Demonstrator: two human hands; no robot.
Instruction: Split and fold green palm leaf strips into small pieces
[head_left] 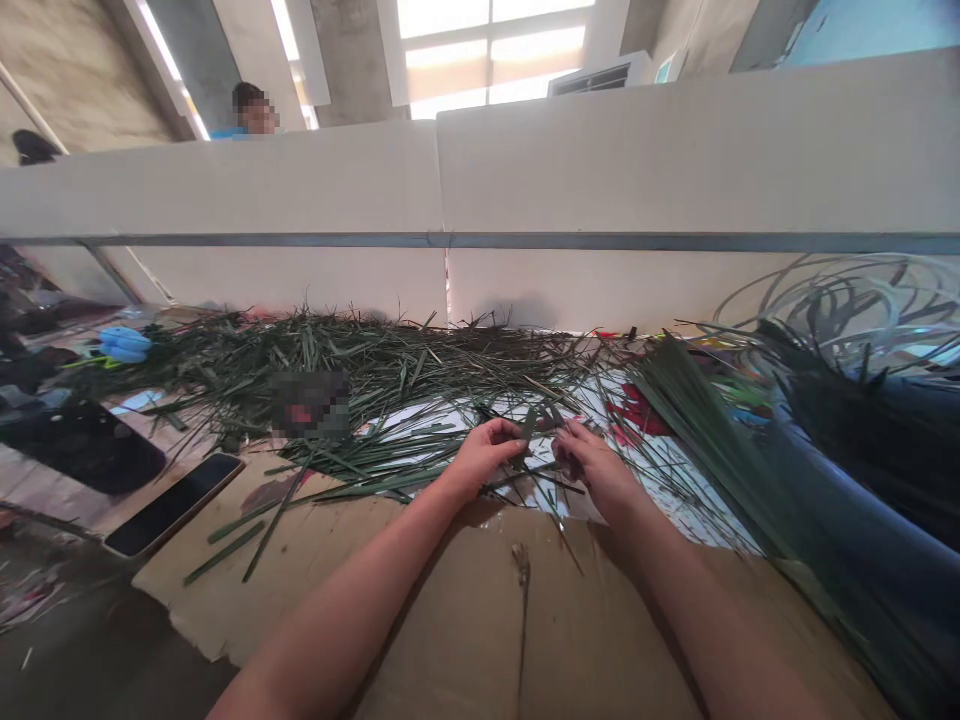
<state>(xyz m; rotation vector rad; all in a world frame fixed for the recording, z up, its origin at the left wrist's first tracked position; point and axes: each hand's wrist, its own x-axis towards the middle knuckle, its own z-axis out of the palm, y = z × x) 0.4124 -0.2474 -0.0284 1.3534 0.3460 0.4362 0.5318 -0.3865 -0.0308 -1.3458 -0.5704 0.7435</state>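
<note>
My left hand (491, 455) pinches a short green leaf strip (529, 424) that stands up between thumb and forefinger. Just to its right, my right hand (592, 462) has its fingers drawn together by a small dark piece (553, 416), too blurred to name. A narrow gap separates the two hands. Below them, cut leaf bits and thin stalks lie over white sheeting and the edge of a brown cardboard sheet (450, 600). A dry stalk (522, 600) rests on the cardboard between my forearms.
Beyond my hands spreads a long heap of green leaves (390, 360). At right, long leaves (697, 440) lean by a blue tub (840, 480). A phone (176, 505) lies at left, near a dark container (82, 440). A white partition (675, 170) stands behind; a person (251, 110) is beyond it.
</note>
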